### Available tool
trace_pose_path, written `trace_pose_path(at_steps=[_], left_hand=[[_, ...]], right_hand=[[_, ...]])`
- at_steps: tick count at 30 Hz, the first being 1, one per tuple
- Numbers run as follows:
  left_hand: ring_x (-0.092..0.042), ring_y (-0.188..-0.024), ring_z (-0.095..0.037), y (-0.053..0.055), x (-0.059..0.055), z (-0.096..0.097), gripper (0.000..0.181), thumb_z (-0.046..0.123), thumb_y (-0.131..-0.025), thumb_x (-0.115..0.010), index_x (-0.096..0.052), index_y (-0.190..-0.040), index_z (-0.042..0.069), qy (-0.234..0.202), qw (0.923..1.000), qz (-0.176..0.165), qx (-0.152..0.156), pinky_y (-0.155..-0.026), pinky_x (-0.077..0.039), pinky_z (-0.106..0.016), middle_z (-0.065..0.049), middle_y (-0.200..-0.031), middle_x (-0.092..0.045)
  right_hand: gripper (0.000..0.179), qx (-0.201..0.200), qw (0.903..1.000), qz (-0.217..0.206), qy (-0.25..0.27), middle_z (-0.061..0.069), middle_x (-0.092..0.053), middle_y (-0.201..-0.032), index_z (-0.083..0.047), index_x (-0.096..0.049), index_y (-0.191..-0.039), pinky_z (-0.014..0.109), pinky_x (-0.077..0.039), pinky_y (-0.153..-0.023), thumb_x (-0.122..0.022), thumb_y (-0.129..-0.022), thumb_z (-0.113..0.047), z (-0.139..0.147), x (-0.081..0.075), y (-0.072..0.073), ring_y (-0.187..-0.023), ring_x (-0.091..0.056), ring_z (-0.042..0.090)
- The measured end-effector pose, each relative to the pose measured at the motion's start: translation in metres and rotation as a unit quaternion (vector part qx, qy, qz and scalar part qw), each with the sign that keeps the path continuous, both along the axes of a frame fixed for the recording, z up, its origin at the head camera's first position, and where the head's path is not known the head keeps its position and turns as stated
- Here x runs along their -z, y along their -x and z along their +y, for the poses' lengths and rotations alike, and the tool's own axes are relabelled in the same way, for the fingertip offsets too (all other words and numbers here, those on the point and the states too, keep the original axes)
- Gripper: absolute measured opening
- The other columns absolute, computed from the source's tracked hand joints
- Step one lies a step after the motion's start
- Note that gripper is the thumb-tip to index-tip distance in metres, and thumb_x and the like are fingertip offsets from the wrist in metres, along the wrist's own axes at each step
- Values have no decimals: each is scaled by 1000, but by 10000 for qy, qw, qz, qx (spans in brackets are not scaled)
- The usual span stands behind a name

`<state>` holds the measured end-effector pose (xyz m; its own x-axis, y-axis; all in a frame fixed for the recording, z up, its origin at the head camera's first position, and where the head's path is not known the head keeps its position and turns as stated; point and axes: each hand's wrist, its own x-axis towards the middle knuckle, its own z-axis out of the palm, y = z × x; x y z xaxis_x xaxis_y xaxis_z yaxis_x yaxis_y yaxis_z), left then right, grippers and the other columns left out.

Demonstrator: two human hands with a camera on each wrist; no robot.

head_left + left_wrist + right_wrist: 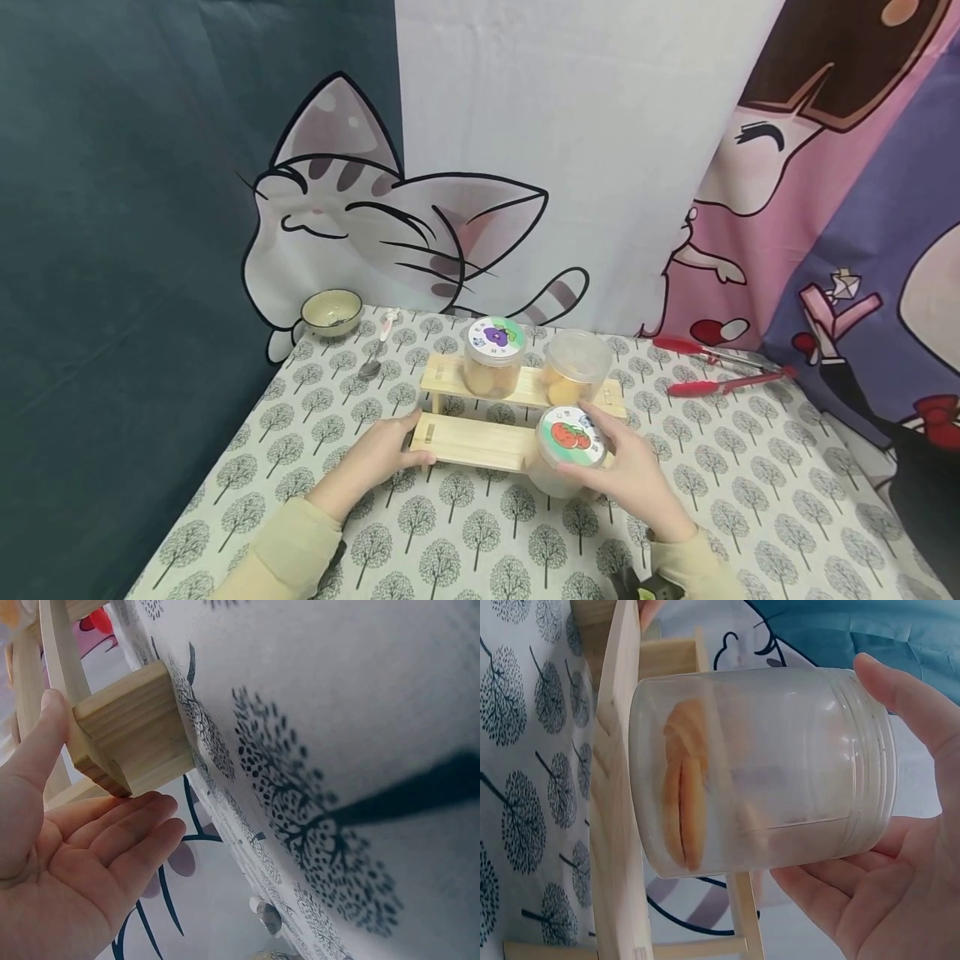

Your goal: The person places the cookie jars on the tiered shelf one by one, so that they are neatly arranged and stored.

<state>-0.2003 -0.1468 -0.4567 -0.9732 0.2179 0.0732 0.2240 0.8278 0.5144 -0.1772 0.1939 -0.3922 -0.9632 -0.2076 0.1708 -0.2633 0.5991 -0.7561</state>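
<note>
A two-tier wooden rack (480, 442) stands on the cloth. At its left end my left hand (384, 447) holds the lower tier, thumb at the front edge and fingers behind the end. My right hand (633, 471) grips a clear jar (780, 772) near its lid, which bears a red tomato picture. The jar is at the right end of the lower tier; orange-brown pieces lie in its bottom. Whether it bears fully on the plank I cannot tell. Behind, on the upper tier, are a jar with a purple-pictured lid (497, 337) and a jar with a plain translucent top (579, 354).
A pale bowl (332, 313) sits at the back left, with a spoon (378, 343) beside it. Red-tipped tongs (723, 367) lie at the back right. A tree-patterned cloth (480, 554) covers the table, and printed curtains (585, 125) hang behind.
</note>
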Motion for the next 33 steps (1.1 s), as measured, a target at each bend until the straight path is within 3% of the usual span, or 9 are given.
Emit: trace_pose_path(at_steps=[6, 13, 24, 33], left_hand=[[-56, -116, -41, 0, -1, 0, 88, 41, -72, -79, -43, -138, -6, 5, 10000, -4, 14, -100, -45, -49, -24, -129, -56], [-55, -117, -40, 1, -1, 1, 87, 39, -73, -78, -42, -138, -7, 7, 10000, -17, -8, -101, -45, -48, -24, -131, -54], [-56, -115, -40, 2, 1, 1, 87, 40, -73, -79, -44, -136, -7, 59, 10000, 2, -2, -100, -46, -48, -24, -128, -56], [-56, -116, -39, 2, 2, 1, 86, 39, -72, -79, -45, -136, -7, 54, 10000, 18, -12, -101, -46, -47, -23, -129, -56]], right_hand=[[97, -94, 9999, 42, -1, 14, -51, -138, -7, -43, -142, 54, -40, -103, -87, -62, -42, -10, 0, 5, -124, -50, 31], [99, -399, 9991, 62, 110, 12, -51, -138, -9, -42, -143, 53, -41, -102, -87, -61, -42, -24, -2, 9, -121, -52, 28], [99, -537, 9984, 150, 24, 9, -49, -141, -9, -43, -142, 51, -43, -101, -86, -61, -47, -41, -2, 13, -120, -54, 25], [97, -687, 9974, 195, -71, 14, -49, -140, -8, -45, -141, 53, -39, -105, -86, -61, -47, -54, 0, 17, -124, -50, 30]])
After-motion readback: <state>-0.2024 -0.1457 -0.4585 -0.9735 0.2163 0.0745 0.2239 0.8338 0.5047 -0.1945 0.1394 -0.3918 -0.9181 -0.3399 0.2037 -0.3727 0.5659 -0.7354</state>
